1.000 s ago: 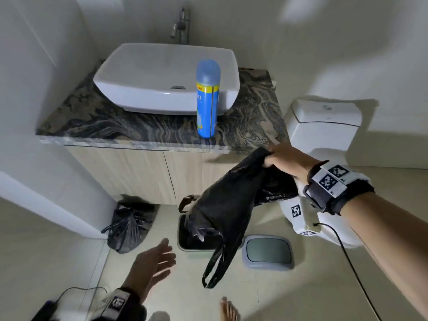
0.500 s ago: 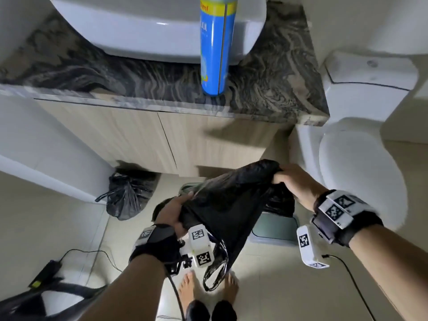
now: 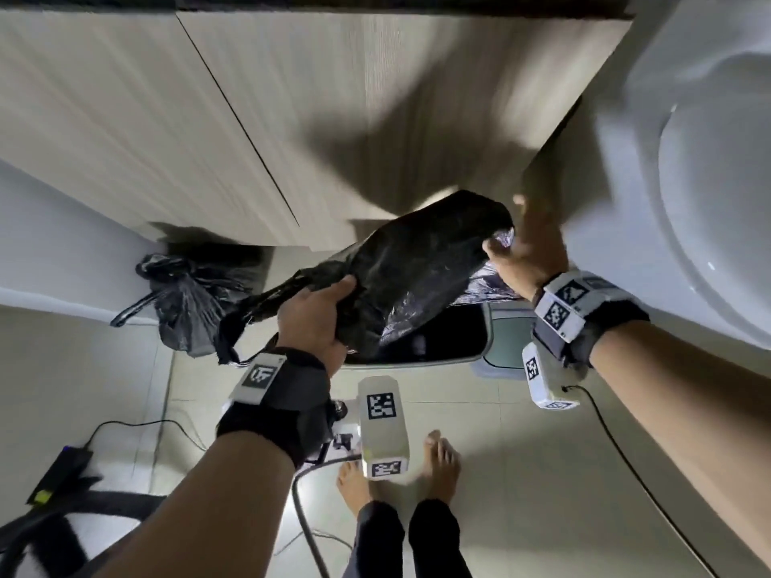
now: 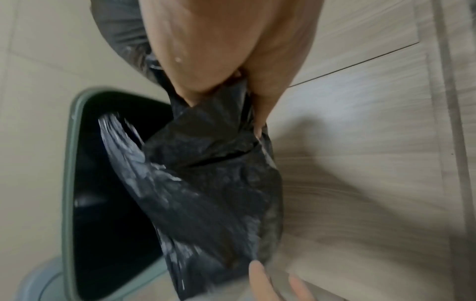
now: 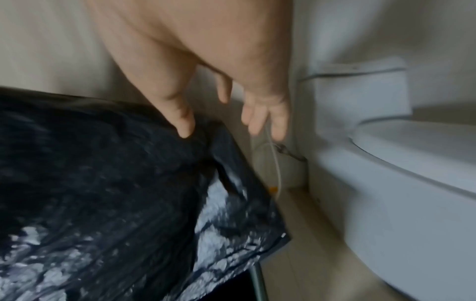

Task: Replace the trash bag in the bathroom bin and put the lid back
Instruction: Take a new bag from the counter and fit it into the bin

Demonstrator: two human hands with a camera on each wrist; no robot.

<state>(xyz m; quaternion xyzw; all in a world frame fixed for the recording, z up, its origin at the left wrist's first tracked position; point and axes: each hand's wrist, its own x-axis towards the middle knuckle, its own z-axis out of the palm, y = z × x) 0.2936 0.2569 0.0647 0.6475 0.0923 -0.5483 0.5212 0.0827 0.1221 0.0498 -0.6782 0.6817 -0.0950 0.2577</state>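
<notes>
A fresh black trash bag (image 3: pixel 417 264) hangs over the open grey-green bin (image 3: pixel 486 342), its lower part dipping into the dark opening. My left hand (image 3: pixel 321 304) grips the bag's left edge, with bunched plastic (image 4: pixel 206 193) pinched between thumb and fingers (image 4: pixel 260 114). At the bag's right edge my right hand (image 3: pixel 521 248) has straight, spread fingers. In the right wrist view only its thumb (image 5: pixel 184 126) touches the bag (image 5: pixel 103 173). The grey lid (image 3: pixel 507 348) lies on the floor to the right of the bin.
A tied, full black bag (image 3: pixel 187 302) sits on the floor at the left, under the wooden vanity cabinet (image 3: pixel 292 118). The white toilet (image 3: pixel 688 202) stands close on the right. My bare feet (image 3: pixel 438 456), cables and a power adapter (image 3: pixel 62 465) are on the tiled floor.
My left hand came up and took hold of the bag's left edge. My right hand has loosened its grip and spread its fingers. The head view has dropped closer to the bin.
</notes>
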